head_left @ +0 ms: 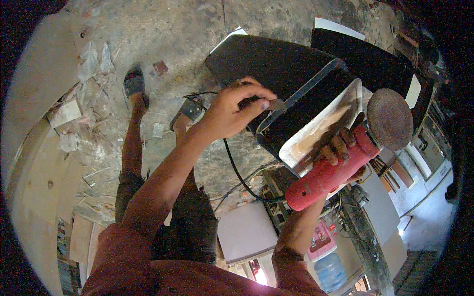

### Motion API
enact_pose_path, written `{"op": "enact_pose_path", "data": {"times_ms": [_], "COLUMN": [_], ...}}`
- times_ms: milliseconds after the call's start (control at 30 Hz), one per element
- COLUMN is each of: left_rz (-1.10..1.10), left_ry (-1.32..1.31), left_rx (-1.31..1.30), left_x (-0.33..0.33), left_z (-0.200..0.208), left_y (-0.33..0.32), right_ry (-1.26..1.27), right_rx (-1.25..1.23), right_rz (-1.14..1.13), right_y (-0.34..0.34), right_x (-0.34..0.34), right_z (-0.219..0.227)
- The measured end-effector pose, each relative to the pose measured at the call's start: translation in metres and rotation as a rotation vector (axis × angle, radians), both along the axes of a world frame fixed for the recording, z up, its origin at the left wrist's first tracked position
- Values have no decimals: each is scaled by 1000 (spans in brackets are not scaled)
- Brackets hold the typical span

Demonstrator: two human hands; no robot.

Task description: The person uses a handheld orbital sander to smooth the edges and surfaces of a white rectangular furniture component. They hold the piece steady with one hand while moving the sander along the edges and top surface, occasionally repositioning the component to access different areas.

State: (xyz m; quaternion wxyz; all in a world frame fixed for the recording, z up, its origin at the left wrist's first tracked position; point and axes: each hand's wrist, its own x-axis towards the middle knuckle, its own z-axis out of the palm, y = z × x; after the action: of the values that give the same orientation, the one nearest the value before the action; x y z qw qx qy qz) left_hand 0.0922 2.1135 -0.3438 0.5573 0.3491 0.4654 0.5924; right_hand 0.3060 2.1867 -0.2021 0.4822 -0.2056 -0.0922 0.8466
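My right hand (338,147) is wrapped round the body of a red power sander (323,173), its round, brownish disc (390,120) turned up and facing away. A black cable (232,160) curves off the sander's rear end. My left hand (234,107) is closed in a pinch on a small dark flat piece (279,105), right at the edge of a big black box-shaped object (266,61). Whether that piece is loose or part of the edge, I cannot tell. Between the hands, the box's near side shows a pale panel (301,140) with brown patches.
Another black piece (345,47) lies behind at the right. Scraps and dust litter the floor (168,44) around my sandalled feet (133,84). A white board (247,229), a pink water dispenser (322,239) with a blue bottle (332,271) and a long beam (363,241) are at the lower right.
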Motion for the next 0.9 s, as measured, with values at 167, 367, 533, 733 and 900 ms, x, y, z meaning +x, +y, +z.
{"op": "enact_pose_path", "data": {"times_ms": [167,367,533,733,900], "left_rz": [15,-27,-36,-117,-36], "left_ry": [51,41,36,58,160], "left_rx": [97,67,131,54,71], "left_x": [6,-3,5,-10,-6], "left_z": [-3,-1,-6,-3,-2], "left_y": [11,9,30,-1,-7], "right_ry": [-14,-21,-30,-26,-18], "right_rx": [-13,-12,-16,6,2], "right_rz": [4,7,17,12,19], "right_y": [1,4,6,13,13], "right_x": [0,0,0,-1,-4], "right_z": [1,0,0,0,0]}}
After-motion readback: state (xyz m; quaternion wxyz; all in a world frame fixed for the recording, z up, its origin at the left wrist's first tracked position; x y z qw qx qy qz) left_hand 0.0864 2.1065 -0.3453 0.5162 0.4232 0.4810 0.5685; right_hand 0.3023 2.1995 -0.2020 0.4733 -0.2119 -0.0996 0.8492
